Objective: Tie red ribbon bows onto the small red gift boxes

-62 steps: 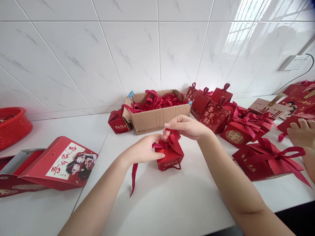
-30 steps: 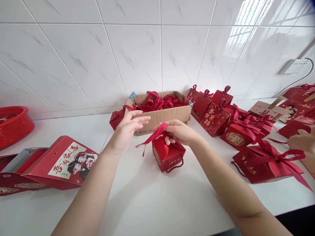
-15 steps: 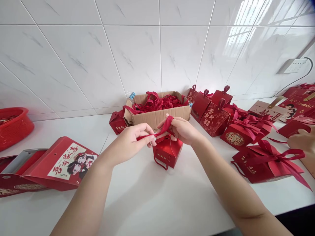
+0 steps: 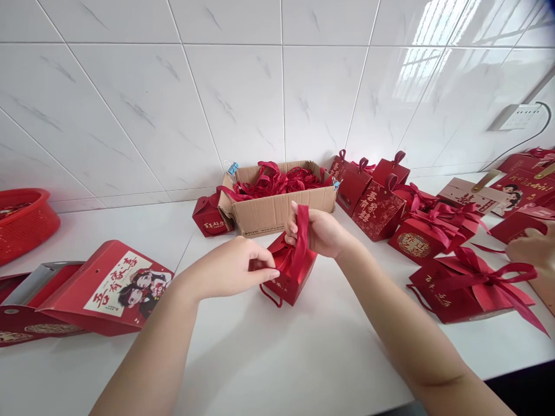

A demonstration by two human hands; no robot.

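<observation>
Ribbon and gift box between two bare hands

Left hand (image 4: 234,268): thumb and forefinger tips drawn together at the box's left edge; whether ribbon lies between them cannot be told. Centre: small red cardboard gift box (image 4: 286,286) with cord handle, on the white tabletop (image 4: 243,352). Right hand (image 4: 324,231): fingers closed on a flat red fabric ribbon (image 4: 302,237), raised above the lid. Uneven pull could slip the ribbon or skew the light box; hard pressure could crease its flaps. Containers, left to right: red plastic basket (image 4: 30,231), contents too small to identify; brown cardboard carton (image 4: 281,211), filled with tangled red ribbons (image 4: 284,180); closed red boxes with bows (image 4: 414,242), contents hidden.
</observation>
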